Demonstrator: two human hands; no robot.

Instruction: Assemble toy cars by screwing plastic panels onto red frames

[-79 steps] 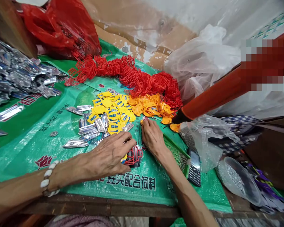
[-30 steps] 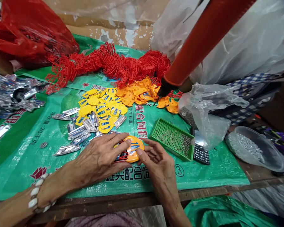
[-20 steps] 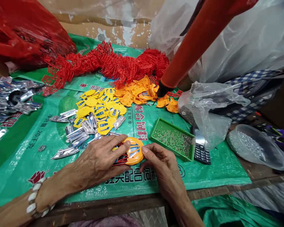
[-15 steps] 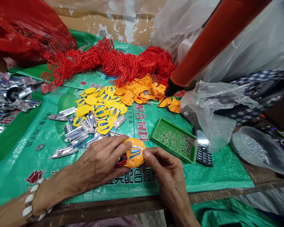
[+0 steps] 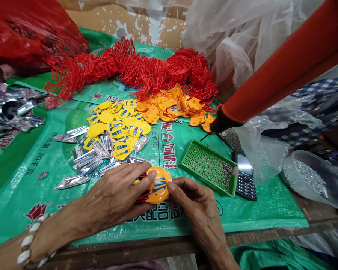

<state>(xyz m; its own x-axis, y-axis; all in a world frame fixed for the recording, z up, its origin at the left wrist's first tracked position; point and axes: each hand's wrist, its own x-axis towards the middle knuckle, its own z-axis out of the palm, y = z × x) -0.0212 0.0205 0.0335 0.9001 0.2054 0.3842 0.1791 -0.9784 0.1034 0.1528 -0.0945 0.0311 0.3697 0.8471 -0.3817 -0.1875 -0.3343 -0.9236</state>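
My left hand (image 5: 115, 197) lies over a red plastic frame and grips an orange round plastic piece (image 5: 158, 185) with blue and silver stripes, its thumb on the piece's left edge. My right hand (image 5: 195, 208) pinches the same piece from the right with thumb and fingertips. Both rest on the green woven sheet (image 5: 39, 195) near the table's front edge. A white bead bracelet (image 5: 28, 249) is on my left wrist.
Beyond lie yellow pieces (image 5: 115, 125), orange pieces (image 5: 174, 107), silver strips (image 5: 87, 157) and a red frame heap (image 5: 146, 73). A green tray (image 5: 208, 167) of small screws, a phone (image 5: 245, 178), a clear bowl (image 5: 312, 178) and an orange-handled tool (image 5: 273, 82) stand at right.
My right hand came back from the orange pile, and both hands now press the orange piece onto the red frame. The hanging orange tool swung rightward; my view shifted slightly.
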